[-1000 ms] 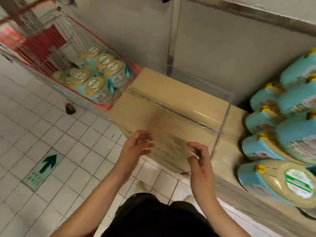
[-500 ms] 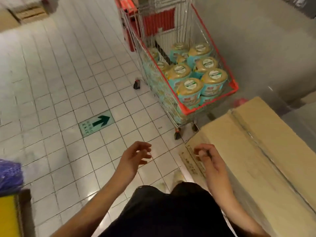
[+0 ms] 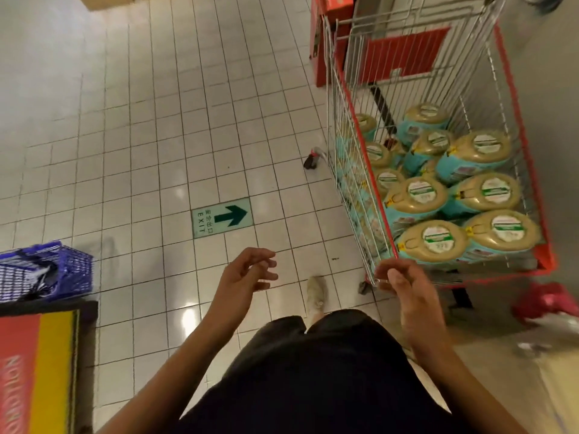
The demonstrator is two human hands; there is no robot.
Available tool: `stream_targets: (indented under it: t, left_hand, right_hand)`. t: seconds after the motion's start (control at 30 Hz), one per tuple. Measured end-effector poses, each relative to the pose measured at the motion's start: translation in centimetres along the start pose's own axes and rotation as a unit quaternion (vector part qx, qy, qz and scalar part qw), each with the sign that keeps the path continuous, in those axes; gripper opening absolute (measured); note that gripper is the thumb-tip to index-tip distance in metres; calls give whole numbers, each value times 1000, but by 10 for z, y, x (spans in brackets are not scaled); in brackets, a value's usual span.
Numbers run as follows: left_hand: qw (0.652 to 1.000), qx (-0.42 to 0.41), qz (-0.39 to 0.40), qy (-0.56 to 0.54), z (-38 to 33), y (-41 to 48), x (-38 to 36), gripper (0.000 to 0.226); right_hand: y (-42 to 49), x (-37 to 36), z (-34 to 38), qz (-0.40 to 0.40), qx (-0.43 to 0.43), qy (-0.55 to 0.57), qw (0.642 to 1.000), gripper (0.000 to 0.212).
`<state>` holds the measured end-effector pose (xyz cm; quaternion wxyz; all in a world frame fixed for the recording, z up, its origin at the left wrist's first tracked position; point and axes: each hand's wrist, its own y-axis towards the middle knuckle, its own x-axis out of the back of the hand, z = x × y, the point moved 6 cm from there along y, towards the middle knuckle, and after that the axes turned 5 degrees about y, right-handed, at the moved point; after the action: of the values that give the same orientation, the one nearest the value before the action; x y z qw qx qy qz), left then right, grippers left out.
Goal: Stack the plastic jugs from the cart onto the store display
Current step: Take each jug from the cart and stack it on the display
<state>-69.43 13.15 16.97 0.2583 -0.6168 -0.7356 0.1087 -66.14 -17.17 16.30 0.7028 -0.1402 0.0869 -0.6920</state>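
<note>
A wire shopping cart (image 3: 351, 126) with red trim stands at the right. It holds several plastic jugs (image 3: 416, 195) with teal labels and tan lids, lying packed together. My left hand (image 3: 242, 277) hovers over the floor tiles, fingers loosely curled and apart, holding nothing. My right hand (image 3: 404, 280) is just in front of the cart's near corner, fingers curled, with nothing in it. The store display is out of view.
White tiled floor with a green EXIT arrow sign (image 3: 222, 217). A blue plastic basket (image 3: 47, 270) and a red-and-yellow mat (image 3: 37, 371) lie at the left. A red bag (image 3: 548, 303) sits right of the cart. My shoe (image 3: 316, 292) is below the cart.
My view has swung left from the display and cardboard box toward the cart. Both hands have left the box and now sit nearer the cart, holding nothing.
</note>
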Motion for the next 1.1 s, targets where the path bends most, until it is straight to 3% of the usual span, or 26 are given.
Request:
stream_targets:
  t: [0.2,0.43,0.6,0.77,1.1]
  left_hand:
    - [999,27,-21,19,-26,70,26,28]
    - [996,19,-19,84,-69,186,47,44]
    - [989,-26,73,130,-128,291,42,50]
    - [957,-67,213,186,-196,376,1,55]
    - [868,-116,409,257,-267,462,-191,44]
  right_hand:
    - [118,-33,58,35,24,-3,999,24]
    - [227,-61,97,1,30,26,999,25]
    - [279,-65,103,-66,11,77,995,20]
    - [298,-57,105,-181,-9,129,975,20]
    - [308,23,81,-394,-50,174,901,23]
